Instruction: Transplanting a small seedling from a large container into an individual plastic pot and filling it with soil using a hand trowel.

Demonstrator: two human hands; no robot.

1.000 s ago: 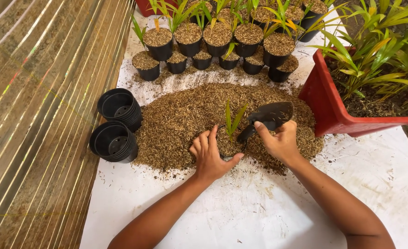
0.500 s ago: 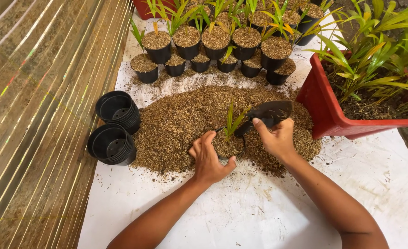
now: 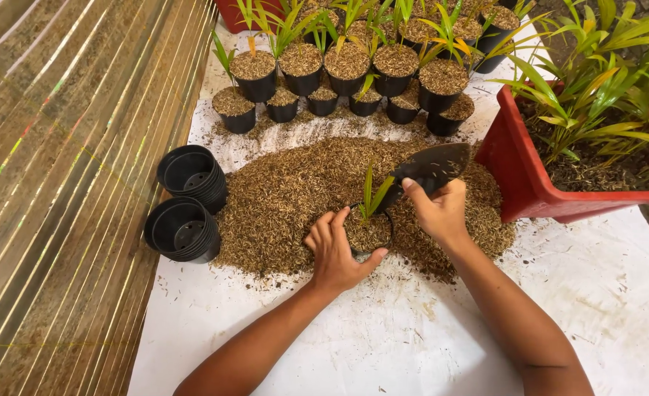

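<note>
Since the earlier frame, the left hand (image 3: pixel 337 249) has shifted from lying flat on the brown planting mix to wrapping around a small black pot (image 3: pixel 369 233), and the right hand (image 3: pixel 437 211) has drawn closer to that pot. The pot sits at the near edge of the heap of planting mix (image 3: pixel 288 198), partly sunk into it, filled with the same brown material, with one green seedling (image 3: pixel 372 192) standing upright in it. The left fingers (image 3: pixel 339 218) are curled partway around the pot's left side, and the thumb presses against its near rim, so the hand has hold of the pot. The right fingers are closed around the handle of a dark trowel (image 3: pixel 430 166); its blade points up and to the right, above the heap, just beside the seedling. The heap lies on a white sheet (image 3: pixel 412 345) spread over the ground. Two stacks of empty black pots (image 3: pixel 186 209) lie to the left of the heap, at the sheet's edge beside a slatted surface. A row of filled pots with seedlings (image 3: pixel 348 70) stands at the far end of the sheet. A red planter box (image 3: pixel 518 180) holding green plants stands to the right, close to the right hand.
</note>
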